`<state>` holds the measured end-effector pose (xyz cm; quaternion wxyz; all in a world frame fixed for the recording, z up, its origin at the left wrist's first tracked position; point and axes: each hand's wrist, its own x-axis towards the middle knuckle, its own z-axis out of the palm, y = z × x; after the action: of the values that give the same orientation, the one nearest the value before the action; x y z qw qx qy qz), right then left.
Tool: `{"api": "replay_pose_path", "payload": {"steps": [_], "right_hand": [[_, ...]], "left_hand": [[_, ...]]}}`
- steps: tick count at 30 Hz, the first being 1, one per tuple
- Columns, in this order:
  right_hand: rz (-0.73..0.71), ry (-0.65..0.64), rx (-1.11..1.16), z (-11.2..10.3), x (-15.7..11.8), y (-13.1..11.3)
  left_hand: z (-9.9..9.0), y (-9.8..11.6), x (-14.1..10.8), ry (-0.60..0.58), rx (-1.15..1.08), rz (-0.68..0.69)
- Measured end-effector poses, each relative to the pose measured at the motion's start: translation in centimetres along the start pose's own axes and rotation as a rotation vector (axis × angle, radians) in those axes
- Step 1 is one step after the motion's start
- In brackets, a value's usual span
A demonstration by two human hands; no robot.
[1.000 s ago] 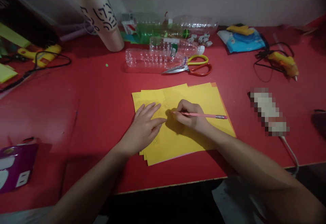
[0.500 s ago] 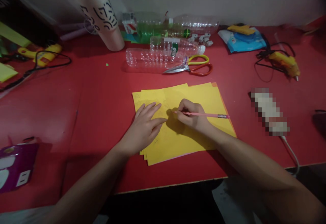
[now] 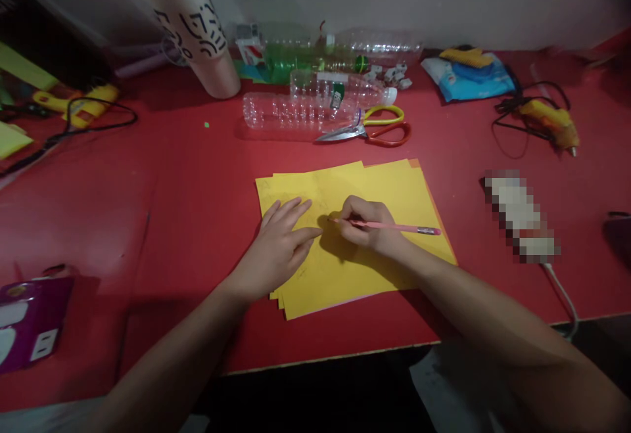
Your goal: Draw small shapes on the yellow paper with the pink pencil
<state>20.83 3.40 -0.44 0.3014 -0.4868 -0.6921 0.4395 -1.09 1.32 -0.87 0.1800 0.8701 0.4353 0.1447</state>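
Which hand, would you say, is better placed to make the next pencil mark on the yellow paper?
Probably the right hand: it grips the pink pencil, its tip at the yellow paper. The left hand lies spread there, holding nothing.

Red tbl w/ yel. paper stack, scissors, clr plastic btls, wht tumbler, glue gun

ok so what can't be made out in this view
All in the head view:
Marks on the yellow paper: too faint to read; some paper is hidden by the left hand.
Pink pencil: tip too small to tell whether it touches paper.
Cabled object at right: pixelated, unidentifiable.
Purple item: cut off by left edge.
Patterned tumbler: top cut off by upper edge.
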Motion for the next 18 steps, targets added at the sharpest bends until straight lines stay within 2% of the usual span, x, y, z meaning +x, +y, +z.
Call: {"api": "replay_pose_path", "payload": {"steps": [9,18], "right_hand": [[-0.085,-0.04,-0.031,0.29,0.15,0.67],[-0.105,-0.075,-0.046,0.19,0.11,0.58]], "left_hand": [[0.07,-0.05,0.03,-0.004,-0.009,-0.003],[0.05,-0.02,0.05,-0.005,0.01,0.0]]}}
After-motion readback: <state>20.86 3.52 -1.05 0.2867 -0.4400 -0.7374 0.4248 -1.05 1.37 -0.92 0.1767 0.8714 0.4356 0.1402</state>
